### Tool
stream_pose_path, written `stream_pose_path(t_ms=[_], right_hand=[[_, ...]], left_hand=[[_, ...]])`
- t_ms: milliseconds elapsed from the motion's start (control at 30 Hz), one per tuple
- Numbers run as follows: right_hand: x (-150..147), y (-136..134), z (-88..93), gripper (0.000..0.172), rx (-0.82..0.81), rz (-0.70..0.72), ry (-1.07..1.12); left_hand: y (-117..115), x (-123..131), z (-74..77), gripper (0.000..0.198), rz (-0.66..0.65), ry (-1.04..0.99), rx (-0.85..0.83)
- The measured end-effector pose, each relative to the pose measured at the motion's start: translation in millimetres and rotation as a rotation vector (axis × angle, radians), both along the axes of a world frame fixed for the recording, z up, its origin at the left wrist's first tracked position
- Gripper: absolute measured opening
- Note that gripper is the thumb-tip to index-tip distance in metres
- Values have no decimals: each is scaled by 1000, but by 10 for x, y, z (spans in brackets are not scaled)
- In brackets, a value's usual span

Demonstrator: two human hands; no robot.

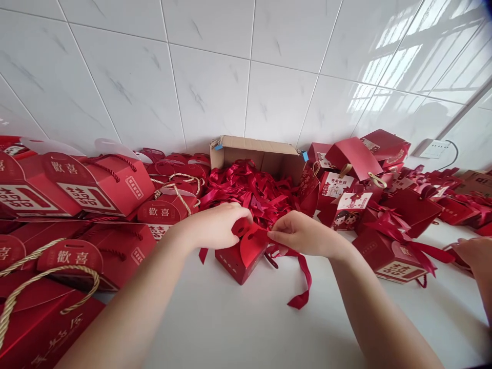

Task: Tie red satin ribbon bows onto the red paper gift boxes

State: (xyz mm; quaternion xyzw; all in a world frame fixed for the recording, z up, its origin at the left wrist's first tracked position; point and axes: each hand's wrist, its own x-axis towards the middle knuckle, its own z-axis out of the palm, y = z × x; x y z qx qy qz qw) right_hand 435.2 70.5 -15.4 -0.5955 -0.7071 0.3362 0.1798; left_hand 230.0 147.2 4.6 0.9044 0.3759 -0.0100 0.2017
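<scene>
A small red gift box (239, 260) stands on the white table between my hands, its rounded top flaps raised and showing holes. My left hand (223, 225) is closed at the left flap, its fingertips partly hidden behind it. At the right edge of the flaps, my right hand (298, 233) pinches with thumb and forefinger; the flap and a dark red ribbon meet there, and I cannot tell exactly what lies in the pinch. The ribbon (304, 282) trails from beside the box onto the table, its end lying toward me.
Behind the box, a cardboard carton (261, 146) holds a heap of red ribbons (249, 189). Red boxes with rope handles (111, 189) are stacked at the left. More red boxes (353, 159) pile up on the right. Another person's hand (474, 256) shows at the right edge.
</scene>
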Motion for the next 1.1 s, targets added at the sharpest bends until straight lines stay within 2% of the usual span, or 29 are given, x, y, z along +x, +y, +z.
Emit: stream_pose_path(t_ms=[133, 300, 533, 867, 1100], right_hand=[[-17, -13, 13, 36, -34, -6, 37], [-25, -6, 0, 36, -69, -30, 90], [-58, -23, 12, 33, -116, -14, 75], [-144, -71, 53, 30, -155, -46, -29], [-184, -78, 63, 29, -112, -39, 57]], left_hand=[[-8, 24, -6, 41, -72, 18, -28], [-12, 39, 3, 35, -103, 37, -32], [-45, 24, 45, 31, -74, 50, -23], [-60, 41, 8, 33, -136, 3, -1], [-53, 38, 6, 19, -118, -33, -37]])
